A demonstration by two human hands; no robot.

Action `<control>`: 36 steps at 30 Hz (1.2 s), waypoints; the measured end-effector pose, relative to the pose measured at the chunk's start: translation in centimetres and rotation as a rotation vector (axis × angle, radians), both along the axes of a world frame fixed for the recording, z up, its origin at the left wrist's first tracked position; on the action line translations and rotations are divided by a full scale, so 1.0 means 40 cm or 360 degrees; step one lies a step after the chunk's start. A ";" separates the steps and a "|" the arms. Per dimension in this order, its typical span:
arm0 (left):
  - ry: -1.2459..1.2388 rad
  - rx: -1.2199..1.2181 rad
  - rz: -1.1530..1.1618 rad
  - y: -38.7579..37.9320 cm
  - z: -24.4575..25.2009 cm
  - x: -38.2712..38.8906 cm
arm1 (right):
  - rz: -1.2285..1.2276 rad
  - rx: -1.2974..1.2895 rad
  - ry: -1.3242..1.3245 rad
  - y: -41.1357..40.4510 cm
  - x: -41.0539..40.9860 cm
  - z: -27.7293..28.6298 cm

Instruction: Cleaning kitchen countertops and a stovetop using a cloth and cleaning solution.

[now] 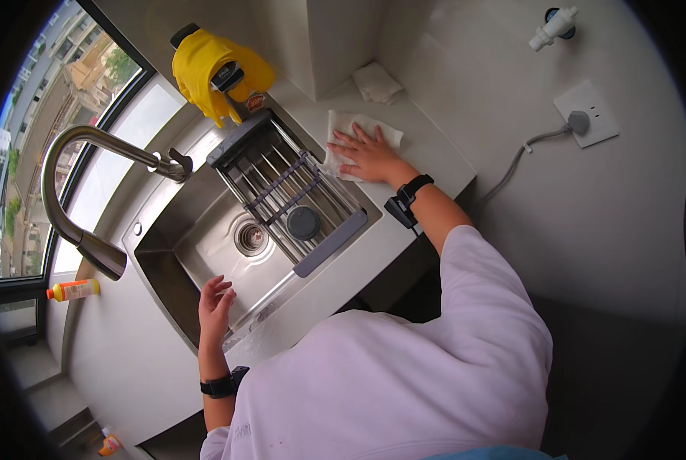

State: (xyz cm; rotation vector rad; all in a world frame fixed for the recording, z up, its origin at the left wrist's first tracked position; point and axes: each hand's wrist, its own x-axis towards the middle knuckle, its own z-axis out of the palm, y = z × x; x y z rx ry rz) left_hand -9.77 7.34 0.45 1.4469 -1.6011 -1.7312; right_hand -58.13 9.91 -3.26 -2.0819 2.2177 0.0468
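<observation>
My right hand (368, 155) lies flat with fingers spread on a white cloth (343, 122), pressing it against the white countertop (435, 146) to the right of the sink. Over the near left part of the stainless steel sink (205, 244), my left hand (215, 302) hovers with loosely bent fingers and nothing in it. Across the sink's right half sits a metal drying rack (285, 190) with grey plastic ends. A round dark grey drain cover (303, 222) rests on its rods. The sink's drain (253, 237) is uncovered, with some reddish bits inside.
A tall pull-down faucet (107, 146) arches over the sink's left side. Yellow rubber gloves (205, 66) hang on a wall holder behind the rack. A second folded cloth (376, 83) lies by the wall corner. A yellow bottle (73, 290) stands near the window. A plug (577, 122) sits in the wall socket.
</observation>
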 end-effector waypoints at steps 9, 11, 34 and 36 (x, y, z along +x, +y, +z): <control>-0.0025 0.0013 -0.0087 -0.014 0.004 -0.076 | -0.0403 -0.0105 -0.0021 -0.026 -0.070 -0.006; -0.0046 0.0005 -0.0101 -0.010 0.017 -0.088 | -0.0561 -0.0137 0.0034 0.004 -0.121 -0.011; 0.0045 0.0089 -0.0271 -0.027 -0.028 0.076 | -0.0698 -0.0390 -0.0019 0.296 0.105 -0.060; 0.0040 0.0074 -0.0333 -0.033 -0.024 0.064 | -0.0613 -0.0390 -0.0013 0.328 0.173 -0.049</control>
